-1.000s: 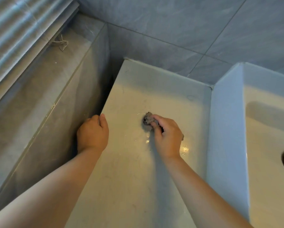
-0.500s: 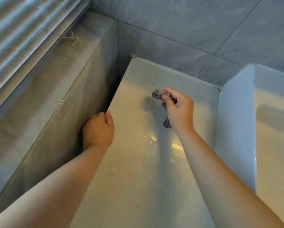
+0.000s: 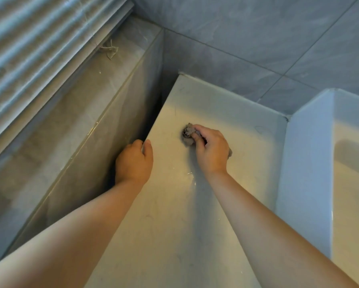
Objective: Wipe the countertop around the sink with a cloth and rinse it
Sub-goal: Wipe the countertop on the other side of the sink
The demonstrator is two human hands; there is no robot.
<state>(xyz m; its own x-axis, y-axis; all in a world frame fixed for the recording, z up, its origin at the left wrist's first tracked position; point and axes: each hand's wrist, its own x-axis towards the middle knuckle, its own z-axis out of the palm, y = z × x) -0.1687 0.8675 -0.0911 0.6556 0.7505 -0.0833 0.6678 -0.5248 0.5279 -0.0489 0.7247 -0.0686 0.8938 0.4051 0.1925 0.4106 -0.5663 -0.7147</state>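
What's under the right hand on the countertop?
A crumpled grey cloth, gripped by the right hand on the countertop. Its ends show at the fingertips and the palm edge; the hand hides its middle.

We see a glossy, smooth countertop (image 3: 174,215), a crumpled grey cloth (image 3: 188,135), a shiny white ceramic-looking sink (image 3: 305,163), and smooth wall tiles (image 3: 257,38).
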